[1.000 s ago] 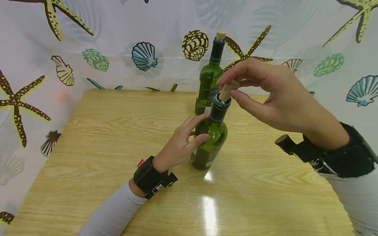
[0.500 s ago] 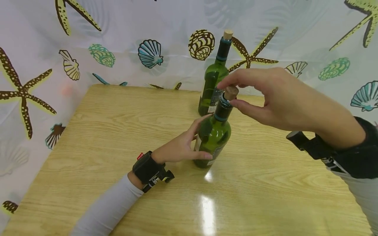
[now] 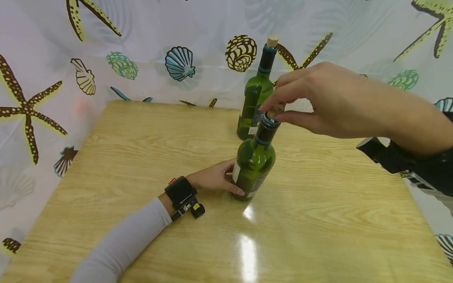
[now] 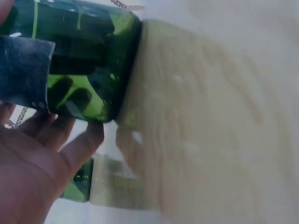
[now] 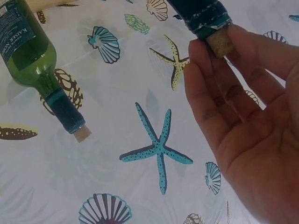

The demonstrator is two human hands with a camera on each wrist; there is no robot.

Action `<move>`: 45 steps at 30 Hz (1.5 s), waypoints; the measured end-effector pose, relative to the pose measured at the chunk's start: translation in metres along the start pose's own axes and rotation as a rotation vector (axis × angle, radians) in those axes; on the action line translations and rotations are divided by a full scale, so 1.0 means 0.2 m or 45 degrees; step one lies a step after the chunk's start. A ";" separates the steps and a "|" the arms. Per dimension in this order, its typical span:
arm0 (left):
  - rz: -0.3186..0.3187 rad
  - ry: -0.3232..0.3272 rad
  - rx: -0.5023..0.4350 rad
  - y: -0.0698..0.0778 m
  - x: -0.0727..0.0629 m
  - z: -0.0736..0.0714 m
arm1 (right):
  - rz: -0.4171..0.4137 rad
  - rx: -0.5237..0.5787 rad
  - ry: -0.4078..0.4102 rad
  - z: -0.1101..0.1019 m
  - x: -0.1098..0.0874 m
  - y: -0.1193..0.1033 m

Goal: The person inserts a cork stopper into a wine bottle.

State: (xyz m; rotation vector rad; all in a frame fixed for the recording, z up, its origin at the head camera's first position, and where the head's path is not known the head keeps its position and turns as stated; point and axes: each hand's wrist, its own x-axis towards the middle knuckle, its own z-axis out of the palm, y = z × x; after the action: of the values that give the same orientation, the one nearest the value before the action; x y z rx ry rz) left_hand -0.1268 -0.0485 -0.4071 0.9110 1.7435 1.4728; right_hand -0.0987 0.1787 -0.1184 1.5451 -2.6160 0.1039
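Note:
A green wine bottle (image 3: 255, 161) stands upright on the wooden table, its neck wrapped in dark foil. My left hand (image 3: 218, 177) grips it low down from the left, the thumb across the front near the base and the fingers behind. In the left wrist view those fingers (image 4: 84, 147) lie against the glass below a dark label. Over the bottle's mouth, my right hand (image 3: 315, 100) pinches a cork (image 5: 219, 43) between thumb and fingertips. The cork sits partly in the neck, its upper part sticking out. From the head view, the fingers hide some of it.
Just behind stands a second green wine bottle (image 3: 254, 88), with a cork (image 3: 272, 41) projecting from its neck. Along the back hangs a white cloth (image 3: 201, 23) printed with shells and starfish. The wooden table (image 3: 159, 137) reflects a bright light near the front.
My left hand has slid down the bottle from its shoulder to near its base. The cork, tilted at first, now stands straighter and lower in the neck. My right wrist has shifted right.

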 end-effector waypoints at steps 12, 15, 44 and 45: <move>-0.040 0.178 -0.355 0.04 -0.04 0.13 | 0.120 -0.086 -0.022 0.05 -0.01 0.05; -0.040 0.215 -0.280 0.04 -0.05 0.15 | 0.152 -0.077 -0.050 0.06 -0.02 0.06; 0.134 0.199 -0.134 0.10 -0.02 0.13 | 0.234 0.013 -0.154 0.00 -0.03 0.06; 0.130 0.130 -0.176 0.09 -0.01 0.10 | 0.226 0.028 -0.194 -0.02 -0.02 0.06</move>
State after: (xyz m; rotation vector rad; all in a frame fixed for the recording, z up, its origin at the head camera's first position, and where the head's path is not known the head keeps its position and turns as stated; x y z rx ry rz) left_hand -0.1069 -0.0381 -0.3918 0.8766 1.6642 1.7106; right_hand -0.1063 0.1886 -0.1160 1.3751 -2.8768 0.0287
